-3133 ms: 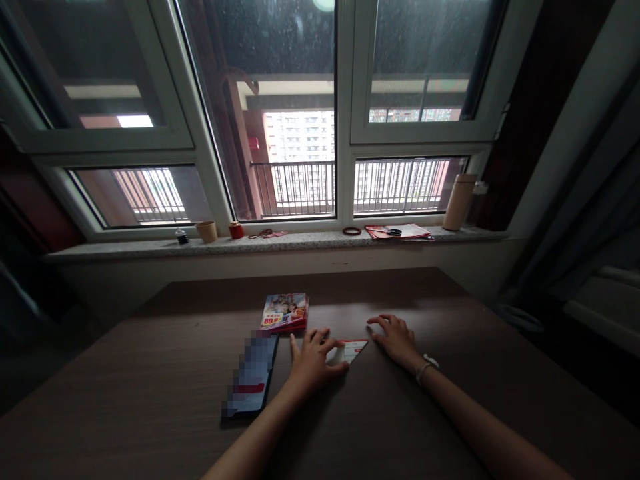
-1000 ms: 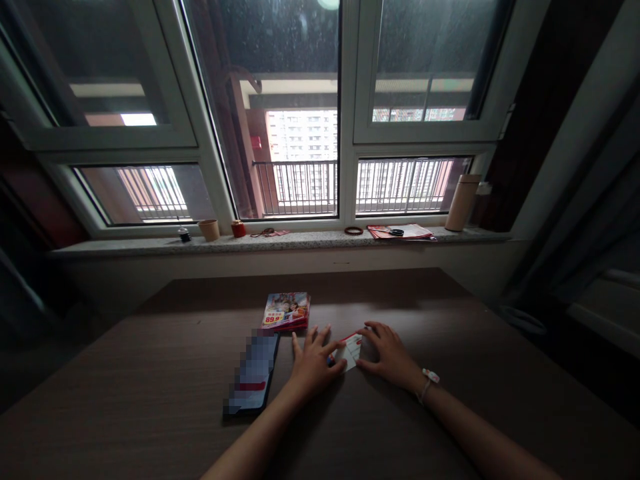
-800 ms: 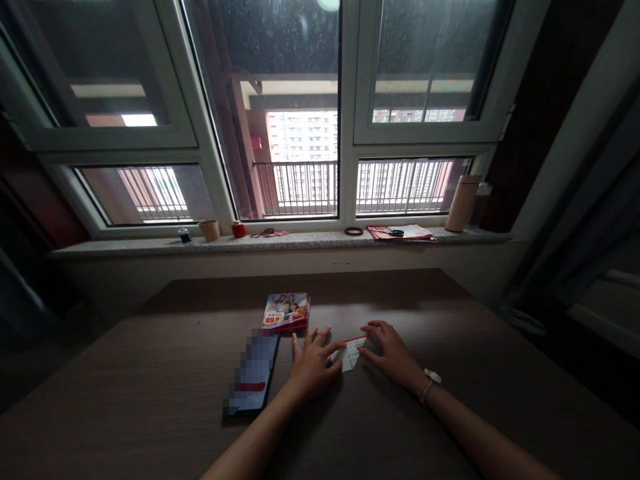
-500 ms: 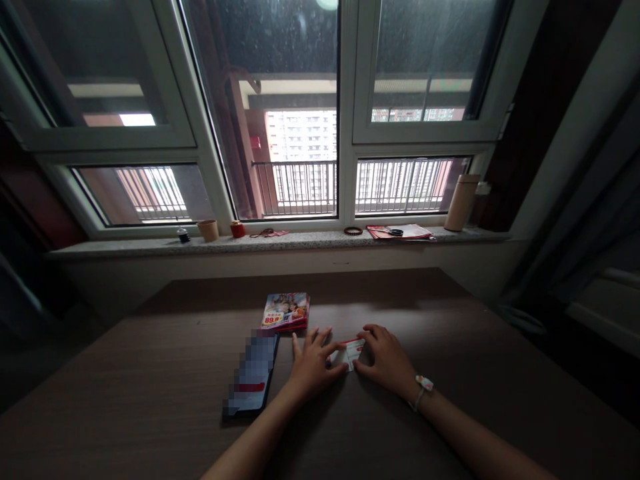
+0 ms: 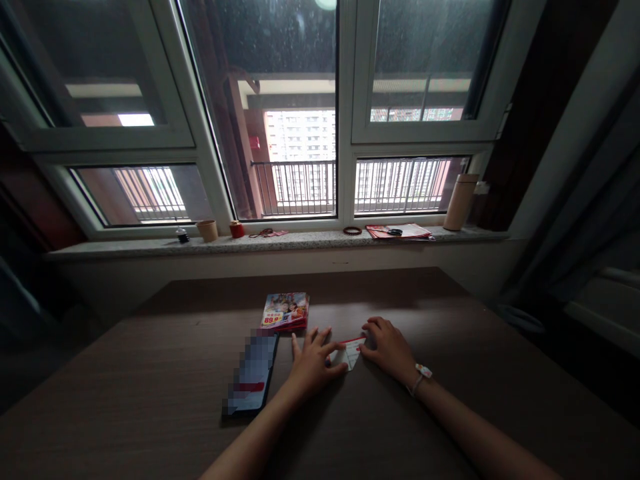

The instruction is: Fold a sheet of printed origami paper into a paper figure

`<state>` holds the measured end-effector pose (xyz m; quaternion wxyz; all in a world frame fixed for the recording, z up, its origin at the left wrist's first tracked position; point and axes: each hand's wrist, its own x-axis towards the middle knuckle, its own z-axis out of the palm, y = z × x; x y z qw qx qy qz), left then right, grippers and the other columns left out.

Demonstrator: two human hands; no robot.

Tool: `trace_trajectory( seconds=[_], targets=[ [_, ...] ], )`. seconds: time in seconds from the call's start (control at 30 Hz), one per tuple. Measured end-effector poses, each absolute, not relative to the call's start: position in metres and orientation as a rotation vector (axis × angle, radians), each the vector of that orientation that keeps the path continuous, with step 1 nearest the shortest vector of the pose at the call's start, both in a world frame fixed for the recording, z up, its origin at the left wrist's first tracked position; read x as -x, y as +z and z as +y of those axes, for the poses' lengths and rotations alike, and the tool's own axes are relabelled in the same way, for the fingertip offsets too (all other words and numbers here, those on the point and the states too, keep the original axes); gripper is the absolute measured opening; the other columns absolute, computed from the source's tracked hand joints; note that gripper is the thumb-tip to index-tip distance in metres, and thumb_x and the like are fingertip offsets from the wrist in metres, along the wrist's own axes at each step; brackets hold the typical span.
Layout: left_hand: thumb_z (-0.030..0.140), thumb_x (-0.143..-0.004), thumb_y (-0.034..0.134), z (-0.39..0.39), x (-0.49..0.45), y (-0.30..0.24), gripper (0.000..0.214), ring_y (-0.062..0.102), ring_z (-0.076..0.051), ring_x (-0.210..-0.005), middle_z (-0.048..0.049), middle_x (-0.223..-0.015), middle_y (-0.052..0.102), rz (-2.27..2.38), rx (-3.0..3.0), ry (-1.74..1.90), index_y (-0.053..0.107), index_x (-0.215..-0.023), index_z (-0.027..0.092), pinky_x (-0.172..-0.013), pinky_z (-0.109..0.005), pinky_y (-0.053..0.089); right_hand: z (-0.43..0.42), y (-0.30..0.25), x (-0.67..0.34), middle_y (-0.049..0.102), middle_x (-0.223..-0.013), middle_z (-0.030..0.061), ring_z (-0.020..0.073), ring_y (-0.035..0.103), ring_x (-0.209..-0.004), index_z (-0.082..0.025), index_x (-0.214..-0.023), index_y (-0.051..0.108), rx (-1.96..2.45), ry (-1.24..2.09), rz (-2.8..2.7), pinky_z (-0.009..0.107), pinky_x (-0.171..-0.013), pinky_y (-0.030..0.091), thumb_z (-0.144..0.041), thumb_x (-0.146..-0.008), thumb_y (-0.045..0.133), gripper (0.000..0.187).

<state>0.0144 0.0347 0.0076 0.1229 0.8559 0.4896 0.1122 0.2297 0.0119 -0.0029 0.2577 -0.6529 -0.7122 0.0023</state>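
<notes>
A small white paper sheet [image 5: 353, 353] with red print along its upper edge lies on the table between my hands. A crease seems to run down it. My left hand [image 5: 311, 363] holds its left side with thumb and index finger, while the other fingers spread out toward the back. At the sheet's right edge, my right hand [image 5: 390, 348] grips the corner with bent fingers, which partly hide it. A bracelet with a pale charm [image 5: 423, 371] circles the right wrist.
Left of my left hand lies a phone [image 5: 253, 373] with a blurred screen. Behind it sits a stack of printed leaflets [image 5: 285, 311]. Along the windowsill [image 5: 300, 241] stand a paper cup [image 5: 207, 231], a red jar [image 5: 237, 229], scissors on papers [image 5: 395, 232] and a tall flask [image 5: 461, 202].
My right hand has shifted slightly right and back, to the sheet's upper right edge, so more of the sheet shows. My left hand stays in place.
</notes>
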Motion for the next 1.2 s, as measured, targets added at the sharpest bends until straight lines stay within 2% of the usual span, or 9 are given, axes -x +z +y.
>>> trace_trajectory(
  seconds=[0.47,0.77,0.97,1.2],
  targets=[
    [0.057,-0.077,0.062,0.037,-0.015,0.005,0.040,0.022,-0.034,-0.141,0.0039,-0.150,0.038,1.435,-2.501,0.320,0.061,-0.116,0.046,-0.107,-0.072,-0.002,0.026,-0.011,-0.242,0.060,-0.112,0.0060,0.0215,0.054,-0.109,-0.023,-0.100,0.066,1.859,-0.037,-1.859,0.032,-0.093,0.039,-0.029,-0.083,0.056,0.021],
    [0.057,-0.076,0.063,0.038,-0.013,0.001,0.039,0.023,-0.033,-0.141,0.0041,-0.150,0.039,1.413,-2.504,0.363,0.061,-0.114,0.048,-0.106,-0.073,-0.003,0.026,-0.011,-0.248,0.061,-0.108,0.0042,0.0202,0.054,-0.107,-0.025,-0.100,0.065,1.860,-0.052,-1.835,0.032,-0.091,0.038,-0.029,-0.086,0.052,0.020],
    [0.057,-0.077,0.062,0.038,-0.013,0.001,0.040,0.023,-0.034,-0.141,0.0041,-0.150,0.038,1.409,-2.501,0.348,0.060,-0.116,0.048,-0.106,-0.072,-0.004,0.024,-0.012,-0.245,0.060,-0.111,0.0048,0.0225,0.053,-0.108,-0.024,-0.097,0.065,1.840,-0.083,-1.849,0.033,-0.092,0.037,-0.040,-0.081,0.060,0.024],
    [0.056,-0.077,0.062,0.038,-0.013,0.003,0.039,0.023,-0.034,-0.141,0.0040,-0.150,0.038,1.405,-2.497,0.342,0.061,-0.115,0.047,-0.106,-0.073,-0.004,0.029,-0.011,-0.246,0.062,-0.103,0.0028,0.0207,0.055,-0.102,-0.025,-0.093,0.065,1.890,-0.070,-1.816,0.031,-0.085,0.037,-0.033,-0.083,0.057,0.015]
  ],
)
